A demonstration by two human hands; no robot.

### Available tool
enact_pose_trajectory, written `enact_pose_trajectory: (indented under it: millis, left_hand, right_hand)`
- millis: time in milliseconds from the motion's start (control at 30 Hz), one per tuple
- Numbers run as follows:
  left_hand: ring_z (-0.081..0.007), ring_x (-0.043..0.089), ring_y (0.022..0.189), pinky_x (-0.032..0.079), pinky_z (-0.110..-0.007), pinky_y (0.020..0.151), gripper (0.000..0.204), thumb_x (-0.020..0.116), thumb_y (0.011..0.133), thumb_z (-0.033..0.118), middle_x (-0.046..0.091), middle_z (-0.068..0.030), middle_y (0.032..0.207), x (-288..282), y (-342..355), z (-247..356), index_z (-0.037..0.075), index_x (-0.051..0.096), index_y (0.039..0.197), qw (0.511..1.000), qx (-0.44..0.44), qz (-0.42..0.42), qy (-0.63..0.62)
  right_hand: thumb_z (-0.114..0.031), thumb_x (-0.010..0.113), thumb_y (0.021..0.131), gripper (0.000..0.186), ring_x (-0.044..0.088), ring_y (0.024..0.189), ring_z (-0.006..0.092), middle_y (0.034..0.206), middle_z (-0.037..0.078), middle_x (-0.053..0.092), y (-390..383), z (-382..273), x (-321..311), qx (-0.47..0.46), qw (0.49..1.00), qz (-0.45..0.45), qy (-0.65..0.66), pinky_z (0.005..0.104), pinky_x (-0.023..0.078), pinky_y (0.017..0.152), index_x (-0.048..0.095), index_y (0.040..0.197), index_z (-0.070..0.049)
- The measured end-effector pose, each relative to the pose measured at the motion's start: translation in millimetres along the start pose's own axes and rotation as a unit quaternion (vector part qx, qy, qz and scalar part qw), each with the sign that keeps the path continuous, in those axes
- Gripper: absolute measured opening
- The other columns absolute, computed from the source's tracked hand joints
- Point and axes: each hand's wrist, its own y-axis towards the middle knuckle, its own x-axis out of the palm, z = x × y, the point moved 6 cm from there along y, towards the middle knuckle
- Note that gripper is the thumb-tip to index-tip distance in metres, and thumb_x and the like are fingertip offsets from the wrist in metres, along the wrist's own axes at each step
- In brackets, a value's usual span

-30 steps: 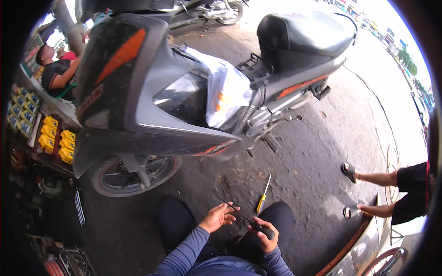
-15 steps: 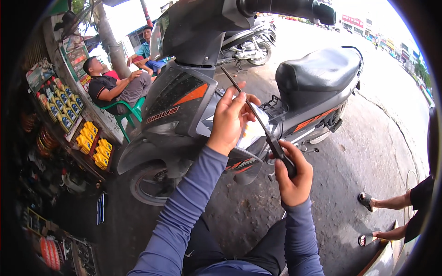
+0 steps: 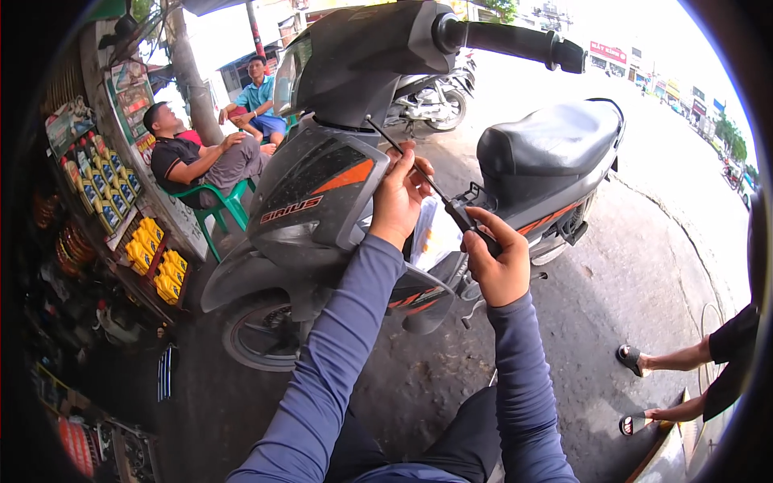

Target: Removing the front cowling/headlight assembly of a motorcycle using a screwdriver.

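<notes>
A long, thin-shafted screwdriver [image 3: 460, 214] with a black handle slants across in front of a grey and orange motorbike [image 3: 310, 179]. My right hand [image 3: 507, 264] is closed round the handle. Further up, the fingers of my left hand [image 3: 398, 201] pinch the dark shaft. Its tip points up and left, by the top edge of the front cowl under the handlebar [image 3: 507, 36]; whether it touches I cannot tell. Behind my hands, a whitish plastic bag [image 3: 433, 233] with yellow-orange bits shows in the step-through.
Shelves with yellow bottles [image 3: 169, 278] stand at left. A person sits on a green chair [image 3: 235, 208]; another person [image 3: 259, 101] sits behind. A second motorbike [image 3: 435, 101] is parked beyond. Someone's sandalled feet [image 3: 632, 360] are at right, on the rough pavement [image 3: 596, 338].
Both hands have shifted slightly up and left with the screwdriver, bringing its tip closer to the motorbike's front cowl. The view has also moved a little. Both grips stay closed.
</notes>
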Motion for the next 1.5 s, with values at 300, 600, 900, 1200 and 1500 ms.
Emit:
enact_pose_trajectory:
  millis: [300, 600, 900, 1200, 1500]
  left_hand:
    - [-0.0119, 0.056, 0.067, 0.043, -0.024, 0.055, 0.023, 0.057, 0.096, 0.023, 0.06, -0.0056, 0.08, -2.6, 0.7, 1.8, 0.011, 0.054, 0.116, 1.0, 0.001, 0.013, -0.014]
    - [-0.0113, 0.056, 0.062, 0.045, -0.024, 0.054, 0.024, 0.057, 0.096, 0.024, 0.061, -0.0061, 0.078, -2.5, -0.6, 0.1, 0.012, 0.053, 0.117, 1.0, -0.005, -0.008, -0.028]
    - [-0.0119, 0.058, 0.067, 0.045, -0.023, 0.053, 0.02, 0.057, 0.096, 0.021, 0.061, -0.0058, 0.079, -4.6, -2.1, 1.0, 0.01, 0.054, 0.113, 1.0, 0.006, 0.002, -0.015]
    - [-0.0118, 0.06, 0.07, 0.047, -0.023, 0.054, 0.024, 0.059, 0.096, 0.022, 0.06, -0.0055, 0.079, 1.6, -1.7, -1.3, 0.01, 0.053, 0.116, 1.0, 0.019, 0.008, 0.0]
    - [-0.014, 0.062, 0.071, 0.05, -0.027, 0.059, 0.03, 0.062, 0.094, 0.03, 0.063, -0.0051, 0.082, -2.3, -6.0, -5.3, 0.01, 0.057, 0.115, 0.999, -0.021, 0.017, 0.021]
  right_hand:
    - [-0.005, 0.059, 0.086, 0.03, 0.051, 0.057, 0.0052, 0.071, 0.001, 0.061, -4.4, -2.9, 7.1, 0.069, 0.996, -0.011, 0.054, 0.0219, 0.041, 0.053, 0.062, 0.115, 0.001]
    - [-0.005, 0.058, 0.088, 0.03, 0.047, 0.05, 0.0038, 0.071, 0.001, 0.06, -8.2, -5.8, 10.5, 0.077, 0.994, -0.006, 0.075, 0.0208, 0.036, 0.045, 0.061, 0.118, 0.001]
    - [-0.006, 0.054, 0.093, 0.029, 0.04, 0.045, 0.0035, 0.075, 0.004, 0.057, -9.1, -2.0, 13.8, 0.169, 0.962, -0.037, 0.212, 0.021, 0.027, 0.038, 0.056, 0.122, 0.001]
    - [-0.007, 0.054, 0.094, 0.03, 0.038, 0.044, 0.0037, 0.076, 0.005, 0.057, -4.6, 11.8, 7.7, 0.163, 0.949, -0.044, 0.268, 0.021, 0.026, 0.038, 0.054, 0.122, 0.002]
    - [-0.003, 0.055, 0.088, 0.032, 0.054, 0.058, 0.0118, 0.077, 0.008, 0.058, 10.0, 3.9, 5.5, 0.047, 0.974, -0.107, 0.196, 0.0288, 0.039, 0.046, 0.058, 0.12, -0.002]
